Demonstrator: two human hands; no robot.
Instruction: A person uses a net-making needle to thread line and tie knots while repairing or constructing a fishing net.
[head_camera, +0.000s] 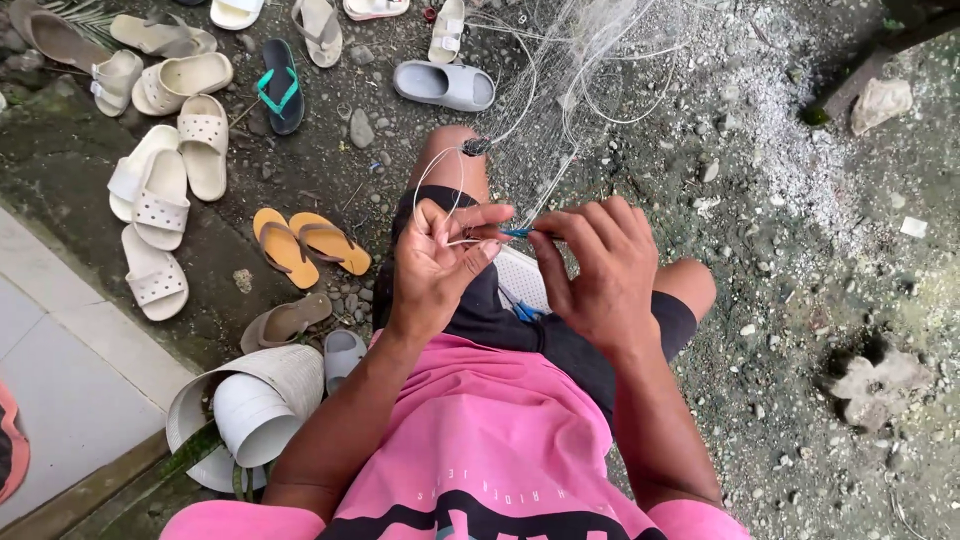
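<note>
Both hands pinch at frame centre: left hand (432, 268) holds a loop of white line (440, 170), right hand (600, 268) grips a blue netting needle (517, 232), keeping the fishing net (580, 70) taut towards the upper middle.

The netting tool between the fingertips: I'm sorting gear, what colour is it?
Blue: the netting tool is pinched between left hand and right hand, head view.

Pink shirt (480, 450) — black stripe; dark shorts (500, 315)
</note>
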